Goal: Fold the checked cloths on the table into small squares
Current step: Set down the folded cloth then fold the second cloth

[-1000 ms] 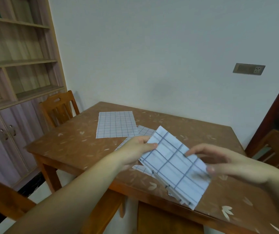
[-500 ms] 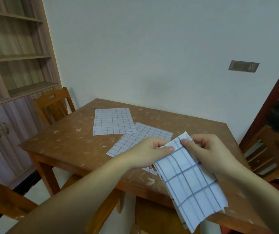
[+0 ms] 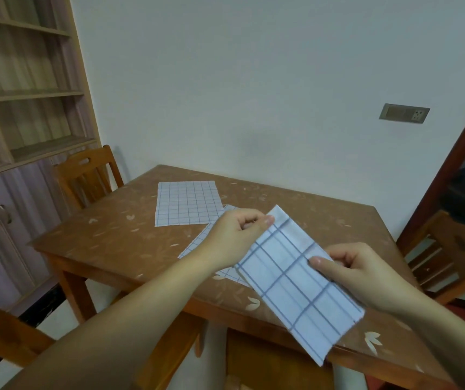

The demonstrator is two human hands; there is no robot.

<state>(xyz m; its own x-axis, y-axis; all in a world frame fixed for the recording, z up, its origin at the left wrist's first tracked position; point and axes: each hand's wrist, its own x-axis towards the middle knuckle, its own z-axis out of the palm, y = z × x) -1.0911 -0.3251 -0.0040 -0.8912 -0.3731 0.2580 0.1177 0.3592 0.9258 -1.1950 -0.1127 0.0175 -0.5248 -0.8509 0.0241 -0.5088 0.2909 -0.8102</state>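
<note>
Wooden table (image 3: 107, 243) holds flat checked cloth (image 3: 187, 204) at left, second cloth (image 3: 197, 243) partly hidden. Left hand (image 3: 235, 235) pinches held cloth (image 3: 296, 280) at top corner, right hand (image 3: 358, 271) pinches right edge. Looks light, limp; grip corners.

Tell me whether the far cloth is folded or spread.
Spread: the far cloth lies flat on the table, one single-layer sheet.

no readable text, labels, numbers
</note>
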